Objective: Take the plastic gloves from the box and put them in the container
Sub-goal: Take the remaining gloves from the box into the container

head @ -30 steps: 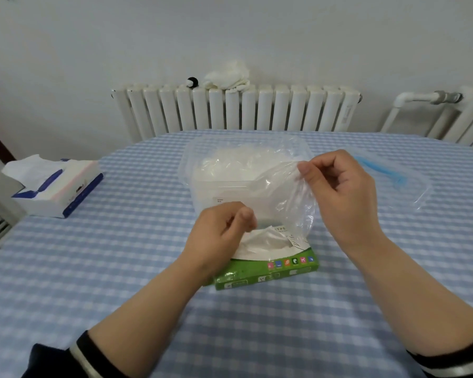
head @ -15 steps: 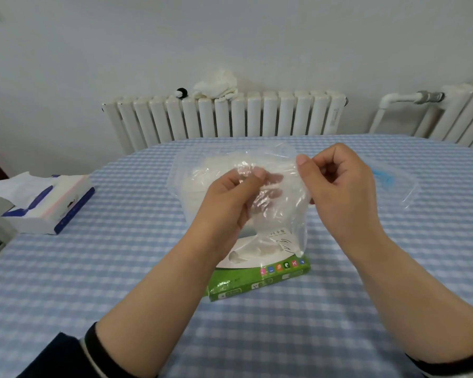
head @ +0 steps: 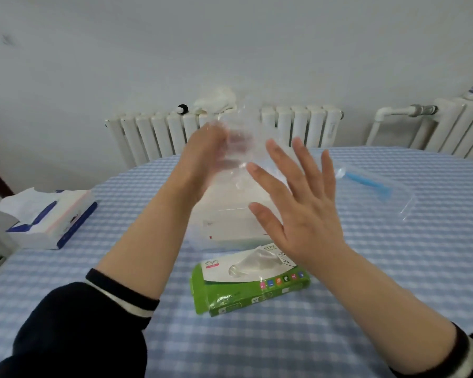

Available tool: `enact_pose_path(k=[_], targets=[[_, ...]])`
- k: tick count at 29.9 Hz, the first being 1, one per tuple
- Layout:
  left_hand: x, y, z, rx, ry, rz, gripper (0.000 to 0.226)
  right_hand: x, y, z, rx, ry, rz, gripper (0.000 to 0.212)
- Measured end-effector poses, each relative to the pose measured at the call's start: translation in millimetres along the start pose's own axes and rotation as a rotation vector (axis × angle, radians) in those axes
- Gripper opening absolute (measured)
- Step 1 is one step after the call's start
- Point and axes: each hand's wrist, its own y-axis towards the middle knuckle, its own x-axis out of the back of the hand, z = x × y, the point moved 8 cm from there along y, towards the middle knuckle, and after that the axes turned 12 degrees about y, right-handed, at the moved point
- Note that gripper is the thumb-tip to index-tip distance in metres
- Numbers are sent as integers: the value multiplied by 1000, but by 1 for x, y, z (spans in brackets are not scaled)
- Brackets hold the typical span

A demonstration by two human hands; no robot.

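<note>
Item: 1 plastic glove (head: 239, 148), centre frame, held above the container (head: 230, 214) by the left hand (head: 202, 156); fingers blurred, apparently pinching. Right hand (head: 298, 197): fingers spread wide, empty. Box (head: 249, 285) lower centre on desk (head: 366, 268). Likely featherlight, limp, clingy; best pinched at the cuff.

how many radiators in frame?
2. One radiator stands against the back wall behind the table, partly hidden by the raised hands and glove. A second radiator is at the right edge, cut off by the frame. White bars at the lower left edge may be a third.
</note>
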Motion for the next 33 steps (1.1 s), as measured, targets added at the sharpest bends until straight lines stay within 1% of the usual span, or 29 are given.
enact_pose_path(k=[1,2,4,5,7,8,9,11,13,15,17,19,21,22,23,24,25,26,27,29,31,33], targets=[[11,2,5,-3,150,-85,23,-13,1,-6,-33,-51,79,43],[19,6,13,14,235,-123,23,-25,3,-10,-63,-81,156,44],[27,10,30,93,367,-120,24,-47,8,-16,-112,-65,315,47],[31,12,38,126,480,-104,23,-57,11,-16,-141,-31,403,49],[38,16,49,134,823,-62,19,-77,15,-19,-234,56,585,53],[39,17,51,127,991,-61,16,-86,14,-23,-291,95,684,52],[40,17,52,112,1110,-77,16,-95,13,-27,-333,115,776,50],[42,21,53,73,1251,-128,17,-106,16,-33,-402,158,911,47],[46,24,52,59,1336,-186,12,-110,20,-39,-481,188,1009,45],[49,26,57,64,1384,-178,13,-116,21,-46,-555,195,1107,50],[48,26,63,75,1481,-126,23,-123,21,-52,-609,218,1202,56],[47,24,64,49,1590,-106,37,-130,18,-55,-632,248,1293,54],[44,19,55,-64,1648,-136,47,-136,16,-57,-664,275,1362,52],[40,17,51,-146,1650,-118,49,-139,14,-60,-687,283,1378,51],[34,16,50,-214,1643,-46,47,-141,13,-62,-696,281,1380,51],[29,14,53,-243,1629,63,46,-142,12,-64,-694,268,1373,52],[25,13,57,-226,1614,168,45,-143,11,-65,-687,266,1343,50],[24,12,62,-170,1605,250,44,-144,12,-68,-683,282,1290,43],[27,12,66,-111,1598,299,41,-144,16,-68,-673,315,1210,39],[33,12,69,-25,1570,328,32,-136,26,-72,-628,312,1024,42],[38,14,69,5,1538,306,26,-118,35,-83,-578,221,799,38],[42,14,66,9,1512,273,24,-91,38,-88,-539,215,549,28]])
